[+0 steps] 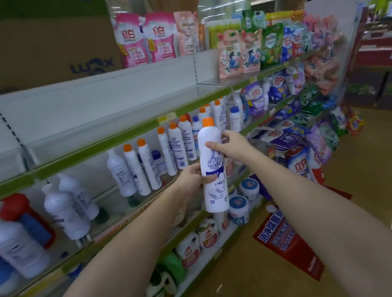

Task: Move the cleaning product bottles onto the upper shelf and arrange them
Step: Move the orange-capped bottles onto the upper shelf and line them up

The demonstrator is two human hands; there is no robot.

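Note:
A white cleaner bottle with an orange cap (213, 168) stands upright in the air in front of the shelves. My left hand (191, 177) grips its lower half from the left. My right hand (230, 144) holds its upper half from the right, thumb across the front. Behind it, on the middle shelf (113, 209), stand several more white orange-capped bottles (143, 169). The upper shelf (113, 124) above them is bare along its left and middle stretch.
Pouches of detergent (247, 50) fill the upper shelf's right end and the top row. White blue-labelled bottles (17, 246) and a red-capped bottle (18, 207) stand at the left. Jugs and tubs sit on the lower shelves. The aisle floor (345, 204) lies to the right.

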